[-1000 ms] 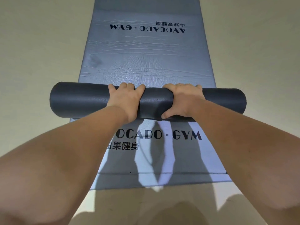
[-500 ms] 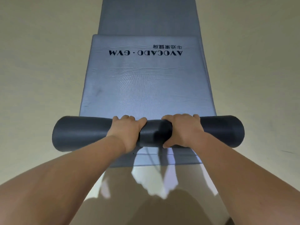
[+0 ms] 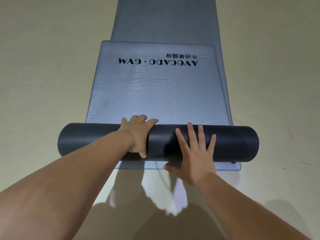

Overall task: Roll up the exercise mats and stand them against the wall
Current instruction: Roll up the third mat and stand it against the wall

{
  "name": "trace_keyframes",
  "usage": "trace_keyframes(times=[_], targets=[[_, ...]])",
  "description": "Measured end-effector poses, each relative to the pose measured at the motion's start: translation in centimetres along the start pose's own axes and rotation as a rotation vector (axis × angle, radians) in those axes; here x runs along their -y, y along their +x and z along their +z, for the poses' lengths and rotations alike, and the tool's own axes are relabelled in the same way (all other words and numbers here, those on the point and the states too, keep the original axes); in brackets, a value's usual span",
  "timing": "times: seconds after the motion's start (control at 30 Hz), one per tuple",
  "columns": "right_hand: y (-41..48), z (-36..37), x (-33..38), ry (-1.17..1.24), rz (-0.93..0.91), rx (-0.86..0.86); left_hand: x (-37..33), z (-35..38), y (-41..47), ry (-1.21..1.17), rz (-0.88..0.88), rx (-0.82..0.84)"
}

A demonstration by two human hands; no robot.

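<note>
A dark grey rolled-up mat (image 3: 97, 141) lies crosswise on the floor in front of me. It rests on the near end of a flat silver-grey mat (image 3: 155, 94) printed with "AVOCADO · GYM" upside down. My left hand (image 3: 138, 134) grips the roll left of its middle, fingers curled over the far side and thumb on the near side. My right hand (image 3: 194, 153) lies flat on the roll with fingers spread and straight. Another darker grey mat (image 3: 164, 19) stretches away under the silver one.
Pale beige floor (image 3: 43, 75) surrounds the mats on both sides. A thin strip of flat mat edge (image 3: 225, 166) shows just in front of the roll. Shadows of my arms fall on the floor near me.
The roll has advanced over the near "AVOCADO · GYM" print. My right hand released its grip and now lies flat with spread fingers. The left hand keeps gripping.
</note>
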State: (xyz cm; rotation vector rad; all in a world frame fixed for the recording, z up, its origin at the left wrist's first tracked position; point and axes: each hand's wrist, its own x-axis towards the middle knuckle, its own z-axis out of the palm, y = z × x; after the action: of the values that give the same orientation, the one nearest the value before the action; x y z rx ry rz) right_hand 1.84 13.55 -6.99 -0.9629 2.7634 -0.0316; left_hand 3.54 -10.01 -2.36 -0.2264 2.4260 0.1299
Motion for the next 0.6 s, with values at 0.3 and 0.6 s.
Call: trace_keyframes(times=[0.3, 0.6], targets=[[9.7, -3.1, -1.6, 0.008, -0.010, 0.244, -2.3, 5.6, -1.5, 0.171, -0.095, -0.250], [5.9, 0.4, -1.5, -0.056, -0.149, -0.154, 0.1, 1.2, 4.0, 0.116, -0.085, -0.152]])
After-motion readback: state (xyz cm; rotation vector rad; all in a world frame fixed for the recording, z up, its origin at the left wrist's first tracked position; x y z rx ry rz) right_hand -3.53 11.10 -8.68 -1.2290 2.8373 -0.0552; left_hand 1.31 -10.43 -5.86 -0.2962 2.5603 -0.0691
